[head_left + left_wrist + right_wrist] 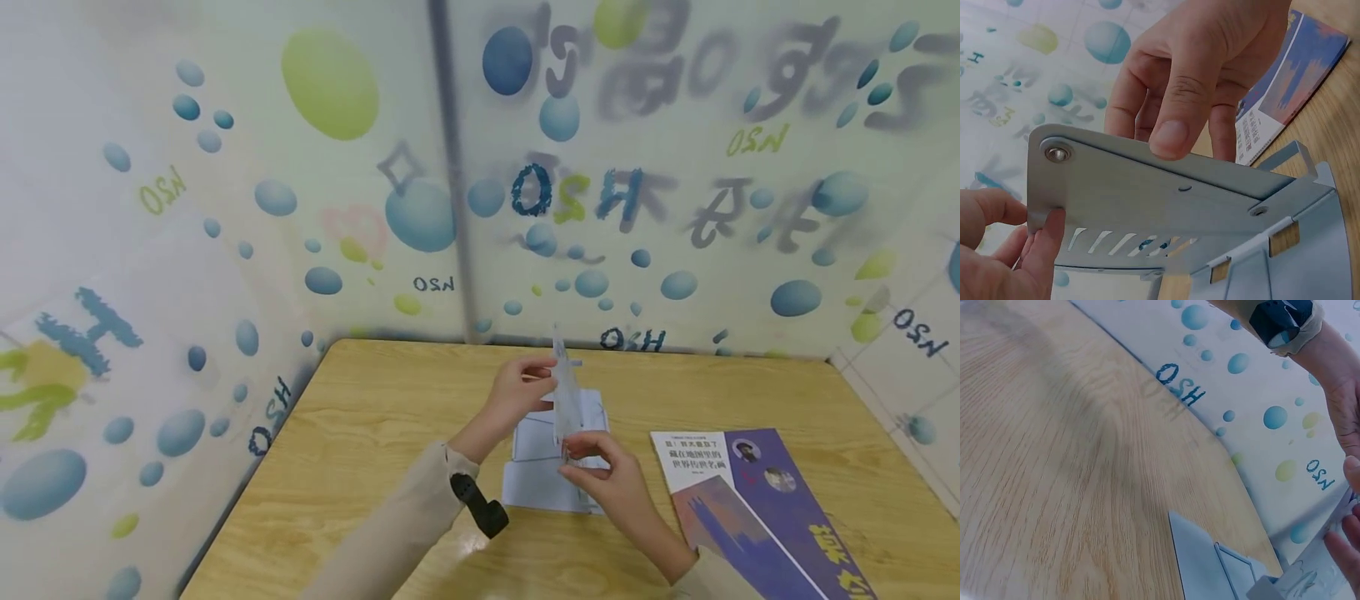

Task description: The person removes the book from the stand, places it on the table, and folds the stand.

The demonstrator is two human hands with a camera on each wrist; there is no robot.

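A pale blue-grey folding metal stand [555, 454] lies with its flat base on the wooden table. One panel [1116, 187] of it is raised steeply from the base and shows rivets and a row of slanted slots. My left hand [521, 387] pinches the far part of this panel; in the left wrist view its fingers [1047, 244] grip a riveted corner. Nearer to me, my right hand [611, 475] holds the panel's long edge between thumb and fingers. In the right wrist view part of the base [1200, 562] shows, with my left hand [1344, 531] at the right border.
A purple and white book [750, 500] lies on the table to the right of the stand. White partition walls [360, 167] with blue and green dots stand behind the table and at its sides. A black strap [480, 507] is round my left wrist.
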